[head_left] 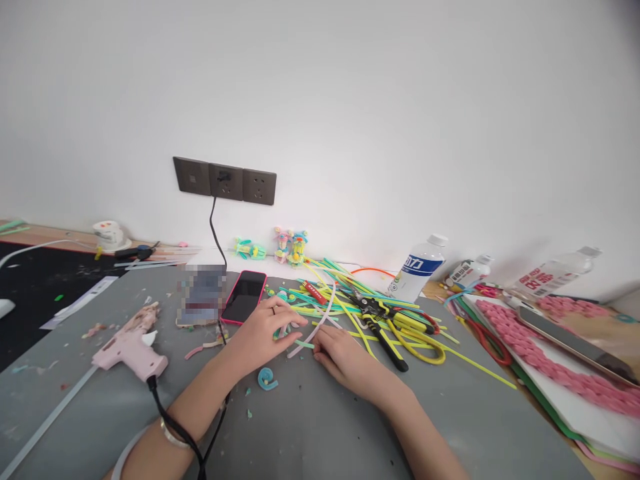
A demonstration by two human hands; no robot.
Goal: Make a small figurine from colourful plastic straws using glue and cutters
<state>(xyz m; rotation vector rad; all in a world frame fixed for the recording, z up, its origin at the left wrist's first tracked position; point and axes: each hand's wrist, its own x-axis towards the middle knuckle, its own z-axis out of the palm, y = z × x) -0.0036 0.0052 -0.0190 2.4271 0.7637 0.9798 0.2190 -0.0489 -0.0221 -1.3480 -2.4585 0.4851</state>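
My left hand (267,330), a ring on one finger, is closed around a small green and white pipe-cleaner piece, mostly hidden by the fingers. From it a light green pipe cleaner (304,345) runs right to my right hand (343,355), whose closed fingertips pinch its end. A pale lilac pipe cleaner (328,308) curves up behind both hands. Just below them lies a blue coiled pipe cleaner (267,379). Beyond my right hand, wire pliers (384,341) with black and yellow handles rest on a heap of yellow, green and blue pipe cleaners (345,303).
A pink glue gun (131,353) lies at left, its cord passing by my left forearm. A phone (245,297) is behind my left hand. Yellow-handled scissors (419,347) and a bottle (419,267) stand right. Small pipe-cleaner figures (290,247) are against the wall.
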